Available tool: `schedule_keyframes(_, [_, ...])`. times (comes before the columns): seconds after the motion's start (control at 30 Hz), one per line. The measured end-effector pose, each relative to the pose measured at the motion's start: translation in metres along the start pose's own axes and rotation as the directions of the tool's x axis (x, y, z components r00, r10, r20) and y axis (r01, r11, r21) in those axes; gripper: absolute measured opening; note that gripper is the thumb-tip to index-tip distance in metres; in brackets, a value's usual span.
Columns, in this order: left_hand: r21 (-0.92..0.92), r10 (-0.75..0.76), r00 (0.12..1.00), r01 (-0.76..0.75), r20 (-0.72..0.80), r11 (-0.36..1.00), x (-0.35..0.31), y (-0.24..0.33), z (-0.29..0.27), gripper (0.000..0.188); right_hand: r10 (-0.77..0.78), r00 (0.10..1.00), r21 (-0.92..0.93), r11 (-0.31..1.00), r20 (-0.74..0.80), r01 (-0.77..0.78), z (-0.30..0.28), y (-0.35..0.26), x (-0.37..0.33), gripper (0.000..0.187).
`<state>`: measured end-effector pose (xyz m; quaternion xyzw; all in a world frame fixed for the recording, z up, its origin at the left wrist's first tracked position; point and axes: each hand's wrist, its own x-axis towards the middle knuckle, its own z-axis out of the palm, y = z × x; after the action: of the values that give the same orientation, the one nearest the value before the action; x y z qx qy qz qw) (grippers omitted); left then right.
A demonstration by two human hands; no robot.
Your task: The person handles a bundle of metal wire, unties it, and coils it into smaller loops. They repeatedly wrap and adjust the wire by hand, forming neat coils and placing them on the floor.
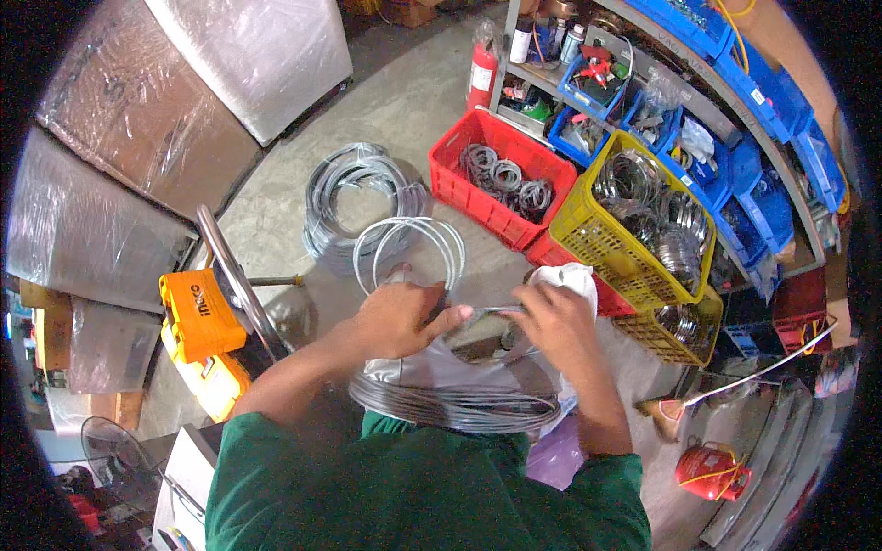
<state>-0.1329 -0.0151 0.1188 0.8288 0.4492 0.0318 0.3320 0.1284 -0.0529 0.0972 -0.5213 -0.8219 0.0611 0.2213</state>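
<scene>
My left hand (409, 317) is closed around a small coil of grey wire cable (457, 253), whose few loops stand up beyond my fingers. A short stretch of the cable runs from my left thumb across to my right hand (553, 317), which pinches it between thumb and fingers. Below my hands, close to my body, lies a larger coil of grey cable (459, 410) on pale wrapping. White material (579, 278) shows just behind my right hand. On the floor ahead sits a big stack of cable coils (319, 207), partly behind the small loops.
A red crate (441, 165) and a yellow crate (588, 241) hold many small coils. Behind them are shelves with blue bins (730, 184) and a fire extinguisher (481, 75). Orange cases (197, 312) and wrapped boxes (138, 101) stand left. A broom (663, 415) lies right.
</scene>
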Motion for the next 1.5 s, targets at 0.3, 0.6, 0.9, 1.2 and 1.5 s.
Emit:
schedule_keyframes(0.3, [-0.926,0.121,0.941,0.276,0.315,0.258,-0.037,-0.037,-0.011,0.056,0.370,0.888,-0.094,0.908,-0.275,-0.407,-0.030,0.090,-0.006,0.018])
schedule_keyframes(0.6, [-0.649,0.397,0.788,-0.005,-0.470,-0.761,-0.021,0.001,0.006,0.059,0.446,0.851,0.786,0.405,0.276,-0.467,0.061,0.096,-0.002,0.033])
schedule_keyframes(0.9, [-0.670,0.360,0.733,-0.172,-0.577,-0.723,-0.041,-0.028,-0.044,0.055,0.336,0.932,0.617,0.708,0.133,-0.343,0.141,0.083,-0.033,0.034])
schedule_keyframes(1.2, [-0.653,0.386,0.714,-0.131,-0.585,-0.746,-0.027,0.000,-0.033,0.055,0.528,0.846,0.931,0.341,-0.075,-0.130,0.141,0.111,0.006,0.035])
schedule_keyframes(1.5, [-0.707,0.424,0.803,0.005,-0.418,-0.707,-0.020,-0.005,-0.018,0.055,0.570,0.722,0.865,-0.495,0.391,-0.078,0.148,0.085,0.007,0.030])
